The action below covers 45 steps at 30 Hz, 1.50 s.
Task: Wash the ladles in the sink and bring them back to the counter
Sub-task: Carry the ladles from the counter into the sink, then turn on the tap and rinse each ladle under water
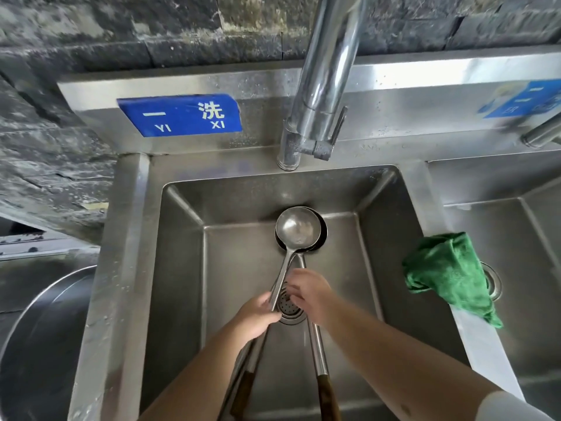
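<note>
Two long steel ladles with dark wooden grips lie in the steel sink (182,268), their bowls stacked at the far side. The upper ladle (296,229) has its bowl facing up, and the lower ladle (321,238) shows only as a dark rim beneath it. My left hand (258,317) grips the upper ladle's shaft above the drain. My right hand (309,294) curls over the lower ladle's shaft (315,344) just beside it. Both handles run back toward me.
A tall chrome faucet (321,86) rises behind the sink; no water stream is visible. A green cloth (446,275) hangs over the divider to a second basin on the right. A large steel pot (39,344) stands at the left. The drain strainer (288,308) sits between my hands.
</note>
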Tool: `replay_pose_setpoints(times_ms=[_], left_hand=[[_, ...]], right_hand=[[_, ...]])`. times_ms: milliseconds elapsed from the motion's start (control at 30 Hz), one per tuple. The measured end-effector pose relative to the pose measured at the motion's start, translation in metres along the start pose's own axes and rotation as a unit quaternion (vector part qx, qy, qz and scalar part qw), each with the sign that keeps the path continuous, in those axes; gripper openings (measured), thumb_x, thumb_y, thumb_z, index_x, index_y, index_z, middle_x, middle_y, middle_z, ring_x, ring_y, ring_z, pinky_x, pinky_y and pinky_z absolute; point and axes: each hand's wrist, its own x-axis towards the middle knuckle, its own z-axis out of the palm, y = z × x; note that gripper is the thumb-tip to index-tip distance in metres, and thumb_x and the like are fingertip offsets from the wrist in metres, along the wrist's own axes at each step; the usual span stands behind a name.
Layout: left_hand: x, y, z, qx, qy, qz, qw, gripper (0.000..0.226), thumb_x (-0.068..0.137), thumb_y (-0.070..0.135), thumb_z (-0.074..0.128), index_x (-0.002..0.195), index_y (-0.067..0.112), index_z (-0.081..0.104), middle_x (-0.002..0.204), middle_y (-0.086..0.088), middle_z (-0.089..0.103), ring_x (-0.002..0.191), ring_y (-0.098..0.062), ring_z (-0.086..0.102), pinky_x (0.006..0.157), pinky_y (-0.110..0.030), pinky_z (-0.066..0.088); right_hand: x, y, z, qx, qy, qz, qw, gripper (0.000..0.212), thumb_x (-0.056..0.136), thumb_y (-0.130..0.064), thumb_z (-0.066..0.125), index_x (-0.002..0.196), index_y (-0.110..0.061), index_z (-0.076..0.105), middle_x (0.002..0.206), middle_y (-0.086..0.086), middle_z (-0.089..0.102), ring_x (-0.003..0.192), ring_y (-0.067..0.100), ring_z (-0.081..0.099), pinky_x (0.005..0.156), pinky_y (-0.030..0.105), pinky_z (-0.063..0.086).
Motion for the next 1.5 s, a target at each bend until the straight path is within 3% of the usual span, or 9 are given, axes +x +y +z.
replay_pose_setpoints(times_ms=[167,433,600,733,900,1033,1167,1300,1500], left_hand=[[-0.03,0.004,-0.008,-0.026,0.005,0.006,1.0,0.09,0.067,0.03,0.071,0.148,0.008,0.04,0.14,-0.009,0.056,0.129,-0.019,0.053,0.11,-0.033,0.04],[-0.103,0.049,-0.024,0.043,0.04,0.076,0.995,0.062,0.091,0.023,0.062,0.149,0.015,0.039,0.151,-0.009,0.044,0.139,-0.017,0.042,0.102,-0.019,0.03],[-0.148,0.093,-0.033,0.074,0.033,0.156,0.984,0.06,0.088,0.022,0.062,0.145,0.02,0.044,0.148,-0.003,0.047,0.137,-0.011,0.043,0.103,-0.019,0.031],[-0.161,0.135,-0.047,0.077,0.031,0.223,0.971,0.052,0.08,0.035,0.066,0.131,0.038,0.057,0.133,0.01,0.06,0.121,-0.002,0.053,0.106,-0.027,0.041],[-0.164,0.195,-0.069,0.062,0.061,0.275,0.958,0.105,0.049,0.057,0.063,0.146,0.022,0.042,0.138,0.001,0.05,0.121,-0.011,0.054,0.096,-0.023,0.044],[-0.163,0.247,-0.08,0.083,0.118,0.288,0.947,0.075,0.073,0.046,0.067,0.142,0.025,0.046,0.138,0.001,0.056,0.109,-0.01,0.062,0.09,-0.028,0.052],[-0.124,0.271,-0.092,0.148,0.159,0.301,0.929,0.084,0.07,0.047,0.067,0.145,0.022,0.038,0.148,-0.007,0.045,0.131,-0.024,0.049,0.107,-0.045,0.044],[-0.127,0.286,-0.098,0.227,0.175,0.289,0.913,0.075,0.09,0.021,0.065,0.153,0.013,0.026,0.157,-0.007,0.03,0.142,-0.025,0.035,0.116,-0.035,0.031],[-0.106,0.304,-0.106,0.204,0.169,0.297,0.917,0.03,0.093,0.016,0.065,0.122,0.016,0.062,0.103,-0.007,0.069,0.079,-0.009,0.058,0.068,-0.021,0.045]], right_hand=[[-0.028,-0.007,-0.006,0.009,0.054,-0.016,0.998,0.02,0.089,-0.001,0.059,0.109,-0.003,0.061,0.077,0.012,0.055,0.071,0.018,0.056,0.078,0.032,0.052],[-0.089,-0.038,0.0,-0.05,0.07,-0.04,0.996,0.025,0.088,-0.019,0.063,0.113,-0.015,0.062,0.099,0.006,0.07,0.109,0.021,0.065,0.091,0.032,0.048],[-0.147,-0.076,0.004,-0.026,0.072,-0.088,0.993,0.037,0.092,-0.018,0.064,0.128,-0.016,0.056,0.121,0.021,0.064,0.12,0.032,0.059,0.076,0.034,0.046],[-0.174,-0.115,0.007,-0.071,0.08,-0.163,0.981,0.032,0.089,-0.018,0.067,0.119,-0.021,0.058,0.115,0.008,0.066,0.103,0.024,0.064,0.08,0.032,0.051],[-0.174,-0.159,0.008,-0.168,0.129,-0.244,0.946,0.035,0.07,-0.023,0.076,0.104,-0.02,0.065,0.098,0.0,0.07,0.094,0.025,0.067,0.091,0.044,0.053],[-0.181,-0.2,0.011,-0.239,0.189,-0.28,0.911,0.046,0.087,-0.026,0.066,0.129,-0.031,0.05,0.11,0.0,0.063,0.096,0.019,0.062,0.076,0.027,0.048],[-0.16,-0.226,0.009,-0.275,0.248,-0.319,0.873,0.054,0.092,-0.028,0.062,0.142,-0.019,0.044,0.134,0.008,0.058,0.112,0.023,0.059,0.084,0.03,0.05],[-0.14,-0.24,0.011,-0.32,0.263,-0.314,0.854,0.051,0.091,-0.024,0.058,0.14,-0.015,0.045,0.124,0.012,0.063,0.106,0.028,0.061,0.083,0.035,0.053],[-0.11,-0.251,0.01,-0.333,0.301,-0.322,0.833,0.016,0.089,-0.025,0.051,0.096,-0.011,0.057,0.095,0.011,0.069,0.083,0.028,0.059,0.067,0.03,0.041]])
